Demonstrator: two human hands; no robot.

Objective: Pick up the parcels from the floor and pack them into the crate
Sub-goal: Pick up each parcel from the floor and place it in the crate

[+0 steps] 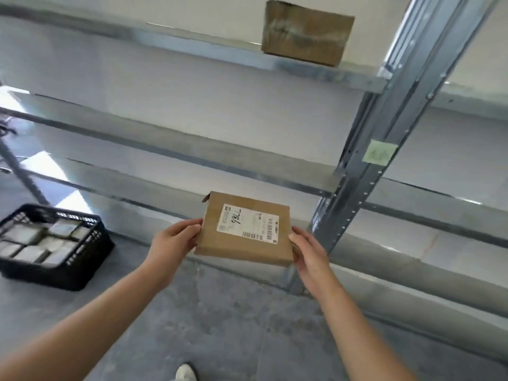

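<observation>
Holding one labelled cardboard parcel (244, 229) mid-frame, left grip (171, 243) and right grip (308, 254) clasping its sides, we judge the black crate (63, 279) at left mostly packed, this parcel pending.

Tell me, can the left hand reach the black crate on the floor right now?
Probably not yet. The left hand is gripping the parcel together with the right hand, and the crate sits apart, lower left. Nothing blocks the way, though.
</observation>
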